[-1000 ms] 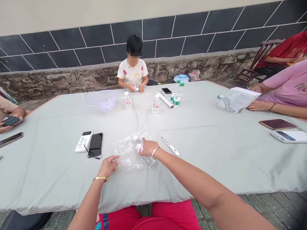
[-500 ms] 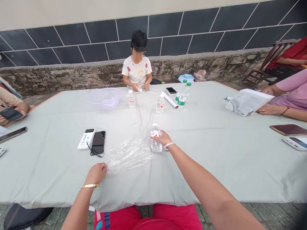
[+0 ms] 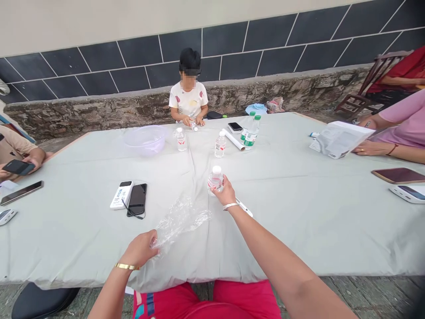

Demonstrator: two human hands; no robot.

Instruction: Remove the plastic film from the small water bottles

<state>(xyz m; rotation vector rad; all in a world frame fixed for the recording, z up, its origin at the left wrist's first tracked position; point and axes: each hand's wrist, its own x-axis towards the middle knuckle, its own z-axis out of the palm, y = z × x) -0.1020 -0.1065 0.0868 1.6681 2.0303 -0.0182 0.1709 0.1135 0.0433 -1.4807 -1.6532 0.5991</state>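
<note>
My left hand [image 3: 142, 249] is closed on one end of a crumpled clear plastic film [image 3: 179, 223], which trails across the cloth towards the middle. My right hand [image 3: 226, 192] grips a small clear water bottle [image 3: 215, 182] with a white cap and a red-and-white label; the bottle tilts a little. A white, slim object [image 3: 245, 207] shows partly beside my right wrist, the rest hidden behind it. Left of the film lie a white power bank [image 3: 121, 195] and a black phone [image 3: 137, 199] with a short cable.
Two similar bottles [image 3: 181, 141] [image 3: 219, 145], a clear basin [image 3: 145, 141], a white roll [image 3: 234, 139] and green-capped bottles [image 3: 251, 133] stand on the grey tablecloth [image 3: 292, 212]. Across sits a person [image 3: 189, 102] handling another bottle. People at both sides hold a phone [image 3: 18, 167] and a white packet [image 3: 341, 138].
My left hand has gathered the film and drawn its end slightly towards me. In my right hand the bottle has tilted, and the slim white object now shows by my wrist.
</note>
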